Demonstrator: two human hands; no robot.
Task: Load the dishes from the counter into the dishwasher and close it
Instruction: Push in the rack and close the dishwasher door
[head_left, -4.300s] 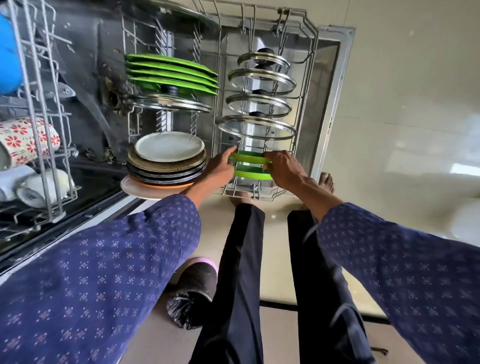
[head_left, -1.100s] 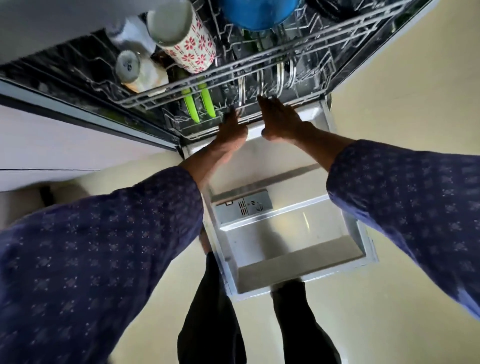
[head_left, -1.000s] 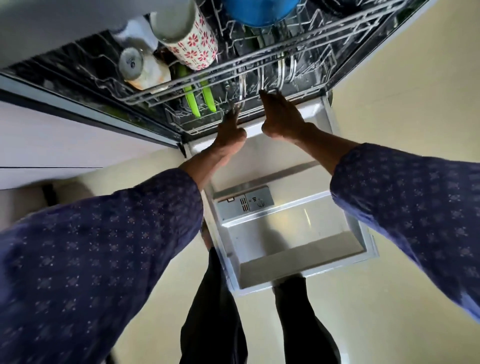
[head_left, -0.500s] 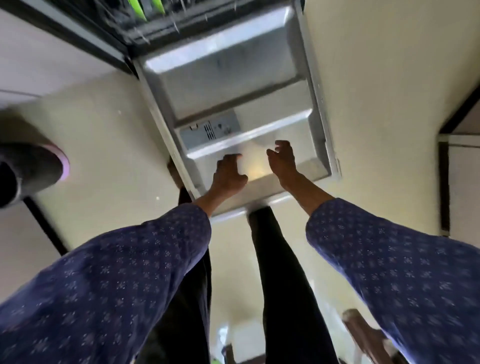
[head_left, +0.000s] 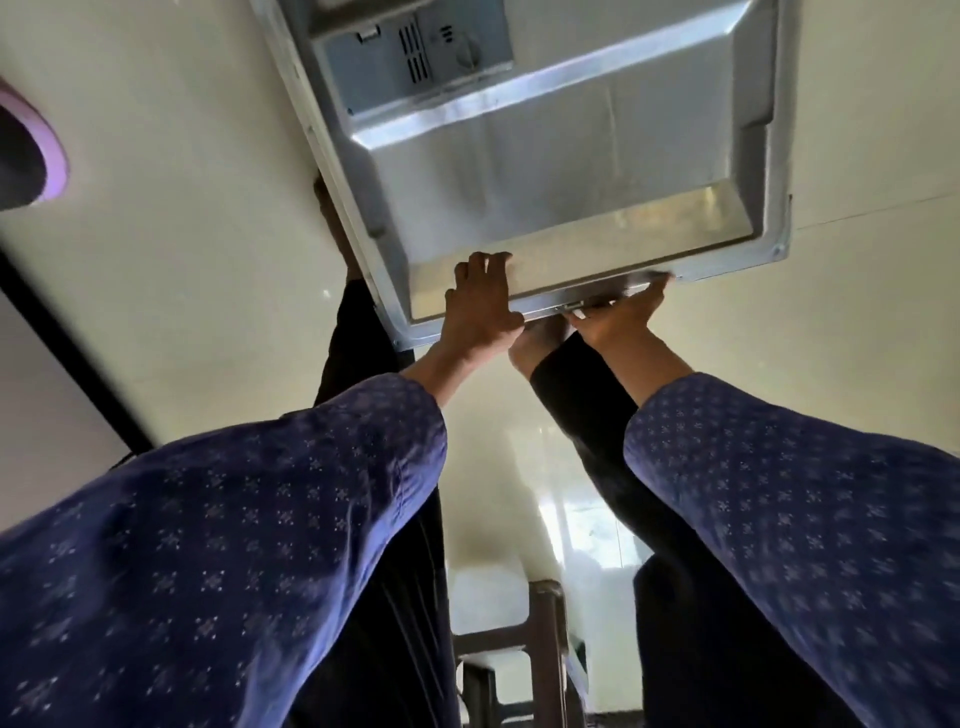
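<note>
Nearest, 2 blue patterned sleeves (head_left: 234, 545) reach forward. The left hand (head_left: 480, 306) grips the dishwasher door (head_left: 571, 156) at its near edge, fingers curled over the top; the right hand (head_left: 618, 317) hooks it from beneath. The door lies lowered, open. Lifting unevenly could twist it or pinch fingers at the latch.

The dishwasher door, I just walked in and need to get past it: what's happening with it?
A person is bent over the open dishwasher door, which lies folded down. Both hands are at its front edge: the left hand grips over the top of the edge, and the right hand holds it from underneath. It looks as if they are about to lift it shut. The detergent dispenser on the door's inner face shows, but the racks are out of view.
</note>
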